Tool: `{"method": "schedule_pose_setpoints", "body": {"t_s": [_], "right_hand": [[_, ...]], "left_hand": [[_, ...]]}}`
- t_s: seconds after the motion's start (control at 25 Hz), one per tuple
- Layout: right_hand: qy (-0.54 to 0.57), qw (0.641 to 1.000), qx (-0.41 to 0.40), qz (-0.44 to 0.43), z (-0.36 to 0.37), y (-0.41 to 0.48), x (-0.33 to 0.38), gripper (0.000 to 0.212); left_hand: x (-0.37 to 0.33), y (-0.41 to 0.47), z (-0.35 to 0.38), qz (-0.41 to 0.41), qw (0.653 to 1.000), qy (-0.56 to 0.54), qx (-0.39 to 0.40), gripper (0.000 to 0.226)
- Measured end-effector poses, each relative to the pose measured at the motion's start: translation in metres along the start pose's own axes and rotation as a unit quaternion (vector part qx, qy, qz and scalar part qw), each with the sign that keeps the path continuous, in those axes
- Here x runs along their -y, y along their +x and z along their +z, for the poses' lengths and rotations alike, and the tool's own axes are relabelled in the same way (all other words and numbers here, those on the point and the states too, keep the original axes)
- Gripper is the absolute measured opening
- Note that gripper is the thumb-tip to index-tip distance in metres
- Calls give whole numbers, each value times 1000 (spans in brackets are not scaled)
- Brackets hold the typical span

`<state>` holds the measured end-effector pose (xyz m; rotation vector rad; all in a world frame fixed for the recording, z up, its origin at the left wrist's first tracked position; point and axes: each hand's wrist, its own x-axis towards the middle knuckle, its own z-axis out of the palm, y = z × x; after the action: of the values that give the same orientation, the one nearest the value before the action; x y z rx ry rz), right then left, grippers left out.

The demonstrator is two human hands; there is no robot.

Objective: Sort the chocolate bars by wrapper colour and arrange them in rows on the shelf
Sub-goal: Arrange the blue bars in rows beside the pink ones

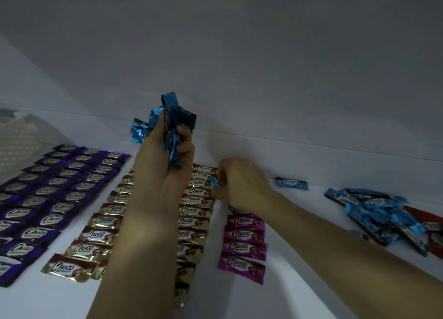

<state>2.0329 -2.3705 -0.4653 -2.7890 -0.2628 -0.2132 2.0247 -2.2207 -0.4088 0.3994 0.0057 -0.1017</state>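
Left hand (165, 165) up over the shelf (311, 290), fist round a bunch of blue bars (172, 117). Right hand (242, 184) low by the gold rows (107, 220), prob. pinching one blue bar (215, 182) w/ fingertips.

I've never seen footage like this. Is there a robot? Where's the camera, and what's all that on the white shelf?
No robot: these are a person's two bare hands, filmed by one wide-angle camera worn on the head. On the white shelf lie rows of purple-wrapped chocolate bars, rows of gold-wrapped bars, a column of pink-wrapped bars, one lone blue-wrapped bar, and at the right a loose pile of blue-wrapped bars beside some red wrappers. The left hand grips a bunch of blue foil-wrapped bars above the shelf. The right hand pinches one more blue bar beside the gold rows.
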Motion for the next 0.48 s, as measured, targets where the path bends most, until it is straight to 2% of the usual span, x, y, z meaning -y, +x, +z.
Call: {"method": "schedule_pose_setpoints", "body": {"t_s": [0.16, 0.36, 0.48], "right_hand": [[7, 999, 11, 46, -1, 1, 4, 29], [226, 969, -33, 98, -30, -7, -8, 24], [205, 973, -75, 74, -53, -49, -45, 18]], "left_hand": [[-3, -1, 2, 10, 1000, -1, -20, 25], [-2, -3, 4, 13, 999, 14, -31, 24], [10, -1, 4, -21, 999, 27, -27, 25]]}}
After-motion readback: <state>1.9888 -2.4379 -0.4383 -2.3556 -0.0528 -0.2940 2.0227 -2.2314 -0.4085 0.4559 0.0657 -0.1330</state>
